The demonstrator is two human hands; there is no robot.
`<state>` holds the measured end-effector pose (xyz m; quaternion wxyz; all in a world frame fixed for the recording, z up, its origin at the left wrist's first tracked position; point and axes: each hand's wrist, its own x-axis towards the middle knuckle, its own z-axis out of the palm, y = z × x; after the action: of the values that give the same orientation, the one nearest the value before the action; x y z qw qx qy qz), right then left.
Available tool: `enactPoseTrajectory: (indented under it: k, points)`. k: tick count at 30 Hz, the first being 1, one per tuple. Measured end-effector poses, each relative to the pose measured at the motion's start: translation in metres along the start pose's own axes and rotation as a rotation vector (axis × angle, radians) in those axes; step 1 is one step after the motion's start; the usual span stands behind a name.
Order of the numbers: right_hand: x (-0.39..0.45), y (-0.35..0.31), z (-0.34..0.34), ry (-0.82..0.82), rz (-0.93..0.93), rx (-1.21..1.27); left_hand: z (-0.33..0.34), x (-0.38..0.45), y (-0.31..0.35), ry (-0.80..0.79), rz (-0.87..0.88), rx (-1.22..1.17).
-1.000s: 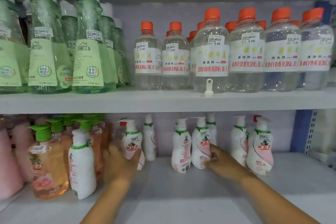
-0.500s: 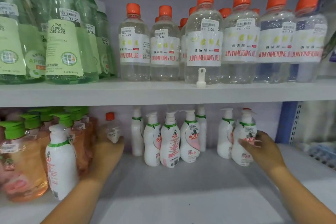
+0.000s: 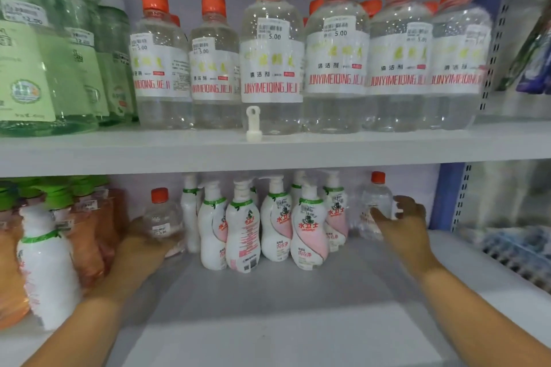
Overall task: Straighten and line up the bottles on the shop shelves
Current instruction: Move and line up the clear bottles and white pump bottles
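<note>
On the lower shelf [image 3: 283,307] my left hand [image 3: 143,241] grips a small clear bottle with an orange cap [image 3: 162,217] at the left of the white and pink pump bottles [image 3: 275,223]. My right hand [image 3: 402,223] holds a second clear orange-capped bottle [image 3: 376,205] at the right of that group. The pump bottles stand upright in a tight cluster between my hands. A lone white pump bottle [image 3: 44,262] stands further forward at the left.
The upper shelf [image 3: 268,152] carries a row of big clear orange-capped bottles [image 3: 271,62] and green bottles [image 3: 44,68] at the left. A small white clip [image 3: 253,124] stands at its front edge. Orange soap bottles [image 3: 86,232] crowd the lower left. A blue upright [image 3: 447,194] bounds the right.
My right hand left the pump bottle and moved right onto a clear orange-capped bottle. My left hand keeps its clear bottle. The pump bottles stand closer together.
</note>
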<state>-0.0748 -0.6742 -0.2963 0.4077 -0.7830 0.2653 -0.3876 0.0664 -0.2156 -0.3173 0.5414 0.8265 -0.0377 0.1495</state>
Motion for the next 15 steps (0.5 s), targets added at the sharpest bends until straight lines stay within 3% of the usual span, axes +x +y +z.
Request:
enactPoseTrajectory:
  k: [4,10,15]
  points:
    - [0.030,0.004,0.005,-0.229,0.074,0.003,-0.006,-0.043,0.012,-0.089,-0.007,0.006]
    - [0.017,-0.008,-0.002,-0.386,-0.008,-0.039,0.006,-0.126,0.039,0.034,-0.045,-0.109]
    - [-0.036,-0.012,-0.033,-0.630,-0.125,0.075,0.015,-0.172,0.056,-0.106,-0.057,-0.165]
